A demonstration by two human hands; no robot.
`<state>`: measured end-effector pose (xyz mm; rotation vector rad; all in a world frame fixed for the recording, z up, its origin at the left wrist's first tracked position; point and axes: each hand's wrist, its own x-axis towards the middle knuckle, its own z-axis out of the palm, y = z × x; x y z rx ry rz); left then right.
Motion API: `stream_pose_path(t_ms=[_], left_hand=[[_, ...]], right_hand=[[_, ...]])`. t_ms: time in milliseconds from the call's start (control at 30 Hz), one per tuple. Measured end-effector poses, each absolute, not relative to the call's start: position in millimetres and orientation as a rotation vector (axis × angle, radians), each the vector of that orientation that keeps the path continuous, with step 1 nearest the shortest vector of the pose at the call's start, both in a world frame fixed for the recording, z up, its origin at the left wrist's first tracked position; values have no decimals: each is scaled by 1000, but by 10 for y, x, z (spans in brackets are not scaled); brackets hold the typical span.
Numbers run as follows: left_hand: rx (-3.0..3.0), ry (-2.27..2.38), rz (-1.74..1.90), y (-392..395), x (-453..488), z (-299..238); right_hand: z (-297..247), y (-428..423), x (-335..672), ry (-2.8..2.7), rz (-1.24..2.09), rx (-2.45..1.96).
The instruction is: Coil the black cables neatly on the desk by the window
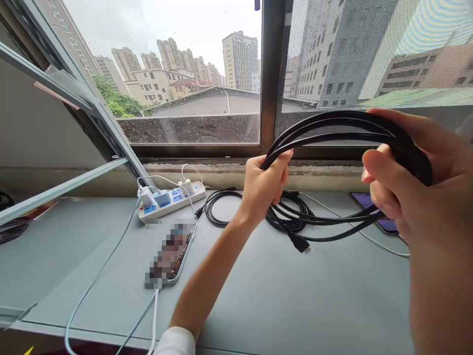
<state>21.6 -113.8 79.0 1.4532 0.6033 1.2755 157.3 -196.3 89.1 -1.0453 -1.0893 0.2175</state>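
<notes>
A thick black cable [332,117], wound into several loose loops, is held up in front of the window between my two hands. My left hand [266,178] is closed around the left side of the coil. On the right side, my right hand [410,167] wraps the bundled strands, its thumb pointing toward the left hand. The lower strands sag between the hands. A black plug [300,243] with a pale tip shows below my left hand; I cannot tell which cable it belongs to. Behind that hand, another coiled black cable [295,224] lies on the desk.
On the grey desk [332,305] are a thin black cable coil [218,209], a white power strip [172,199] with chargers plugged in, and a phone [173,254] on a white cord. Another phone [388,224] lies behind my right hand. A metal frame [92,106] leans at left.
</notes>
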Motion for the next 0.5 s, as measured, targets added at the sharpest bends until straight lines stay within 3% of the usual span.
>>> stream_pose_path(t_ms=[500], left_hand=[[1447, 606, 1319, -1038, 231, 801]], right_hand=[[914, -2043, 1598, -1194, 185, -1027]])
